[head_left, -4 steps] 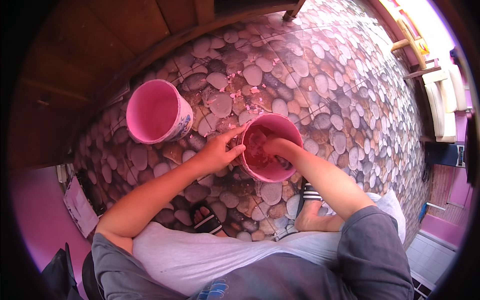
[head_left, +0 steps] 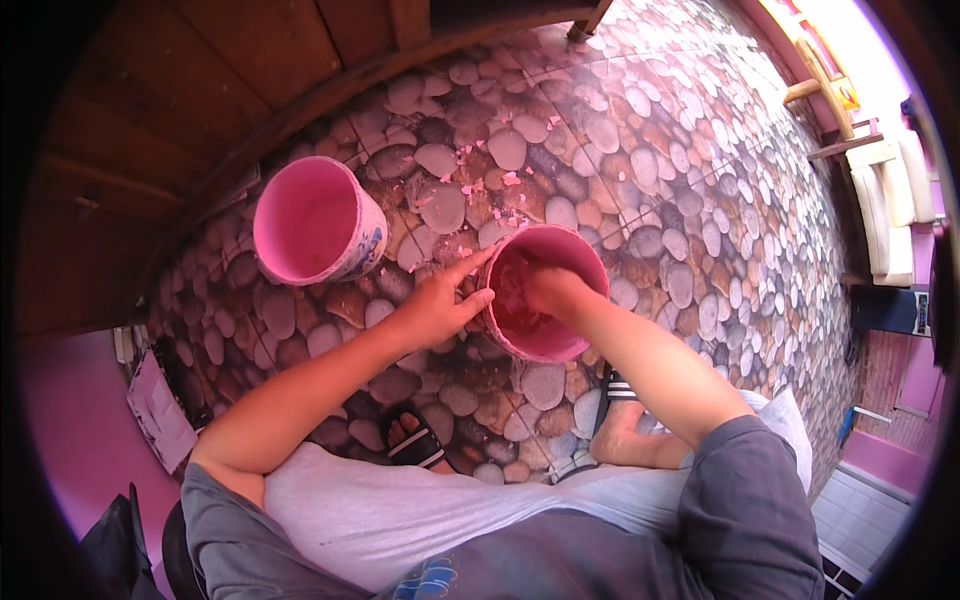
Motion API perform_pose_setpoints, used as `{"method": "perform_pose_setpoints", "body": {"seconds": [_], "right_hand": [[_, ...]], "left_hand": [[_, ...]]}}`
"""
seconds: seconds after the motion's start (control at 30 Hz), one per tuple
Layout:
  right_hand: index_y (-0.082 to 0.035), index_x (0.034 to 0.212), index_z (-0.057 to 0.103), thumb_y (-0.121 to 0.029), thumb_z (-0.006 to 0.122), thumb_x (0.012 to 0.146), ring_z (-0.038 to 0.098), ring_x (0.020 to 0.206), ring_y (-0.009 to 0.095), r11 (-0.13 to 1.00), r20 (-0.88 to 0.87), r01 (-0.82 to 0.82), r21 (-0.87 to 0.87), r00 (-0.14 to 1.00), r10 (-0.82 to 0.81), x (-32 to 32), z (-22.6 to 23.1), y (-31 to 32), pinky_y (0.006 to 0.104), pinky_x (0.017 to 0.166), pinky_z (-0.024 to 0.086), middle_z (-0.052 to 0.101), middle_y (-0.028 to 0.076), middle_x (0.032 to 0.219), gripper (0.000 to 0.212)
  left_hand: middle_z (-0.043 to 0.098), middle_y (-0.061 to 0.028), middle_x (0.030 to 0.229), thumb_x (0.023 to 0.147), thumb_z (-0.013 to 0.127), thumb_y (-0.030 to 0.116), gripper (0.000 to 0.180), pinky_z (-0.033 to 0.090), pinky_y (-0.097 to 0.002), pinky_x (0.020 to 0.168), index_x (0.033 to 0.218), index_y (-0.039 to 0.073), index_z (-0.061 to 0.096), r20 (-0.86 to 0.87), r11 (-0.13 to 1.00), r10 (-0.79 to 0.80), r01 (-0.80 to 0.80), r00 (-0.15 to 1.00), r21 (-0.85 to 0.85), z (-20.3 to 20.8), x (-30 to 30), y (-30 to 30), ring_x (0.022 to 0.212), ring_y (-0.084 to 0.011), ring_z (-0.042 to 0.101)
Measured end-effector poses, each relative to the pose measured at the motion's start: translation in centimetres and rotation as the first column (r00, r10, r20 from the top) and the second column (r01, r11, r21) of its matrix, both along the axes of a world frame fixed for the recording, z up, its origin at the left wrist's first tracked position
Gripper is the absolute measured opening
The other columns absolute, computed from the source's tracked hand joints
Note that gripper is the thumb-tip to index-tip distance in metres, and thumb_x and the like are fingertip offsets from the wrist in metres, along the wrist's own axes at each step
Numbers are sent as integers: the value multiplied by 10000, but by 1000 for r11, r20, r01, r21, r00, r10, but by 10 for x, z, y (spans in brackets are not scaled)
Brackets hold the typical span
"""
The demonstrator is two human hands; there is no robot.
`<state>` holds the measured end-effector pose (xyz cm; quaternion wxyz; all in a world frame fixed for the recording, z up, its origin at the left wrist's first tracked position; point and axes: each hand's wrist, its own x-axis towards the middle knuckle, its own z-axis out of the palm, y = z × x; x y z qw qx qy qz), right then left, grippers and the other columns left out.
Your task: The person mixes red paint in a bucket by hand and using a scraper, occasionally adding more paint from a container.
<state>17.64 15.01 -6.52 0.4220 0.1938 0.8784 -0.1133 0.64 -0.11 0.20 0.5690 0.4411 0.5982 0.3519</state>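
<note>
Bracing the bucket [head_left: 560, 246], the left hand [head_left: 442, 307] spreads; right hand [head_left: 550, 290] sits inside (grip? can't tell), seemingly mid-job, scraps [head_left: 511, 179] lying outside.

free: floor [head_left: 715, 220] right of near bucket [head_left: 590, 262] | blocking: far bucket [head_left: 360, 218] at left, wooden furniture [head_left: 200, 75] beyond it

The left bucket [head_left: 325, 200] is coloured pink inside and marked with blue on its pale outer side, while the right bucket [head_left: 578, 255] is coloured pink, deepened to red toward the bottom. The floor [head_left: 690, 180] is patterned with rounded grey, brown and off-white pebbles and dotted with pink flakes [head_left: 511, 179] beyond the right bucket. Nearest, a dark grey shirt [head_left: 560, 560] marked with blue, light grey cloth [head_left: 390, 505] and black sandals [head_left: 424, 449] striped with white are seen.
</note>
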Motion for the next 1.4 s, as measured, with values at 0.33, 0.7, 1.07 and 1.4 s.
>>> {"method": "perform_pose_setpoints", "body": {"seconds": [0.33, 0.7, 1.07, 1.4], "right_hand": [[-70, 1080, 698, -173, 479, 904, 698, 927, 308, 985, -311, 115, -131, 938, -151, 16, 1, -35, 409, 830, 545, 710, 192, 976, 299], [-100, 1087, 735, -163, 573, 888, 661, 1087, 232, 957, 27, -282, 64, 959, 280, -4, 67, -41, 360, 871, 544, 706, 78, 1127, 265], [-97, 960, 754, -162, 540, 877, 699, 968, 259, 1000, -167, -18, 23, 986, 21, 7, 48, -22, 399, 804, 559, 725, 101, 1032, 239], [-103, 1008, 748, -172, 540, 899, 667, 1053, 264, 978, -280, 206, 20, 941, -193, -6, 40, -22, 399, 831, 543, 704, 118, 1106, 245]], "left_hand": [[635, -103, 1070, 976, 597, 158, 608, 557, -262, 678, 1515, 111, 319, -55, 1000, 22, -21, 998, 11, 8, 5, -1, 783, -96, 643], [658, -205, 1154, 970, 582, 296, 587, 551, -329, 757, 1450, 18, 389, -15, 989, 135, -134, 991, 58, -18, 8, -13, 836, -214, 703], [582, -225, 1312, 972, 569, 300, 577, 436, -368, 1015, 1457, 44, 392, 97, 983, 177, -181, 979, 34, -26, 15, -10, 1214, -295, 574], [666, -173, 1136, 976, 572, 262, 567, 557, -327, 713, 1466, 50, 380, 87, 981, 192, -192, 978, -9, -16, 18, -8, 854, -186, 692]]}}
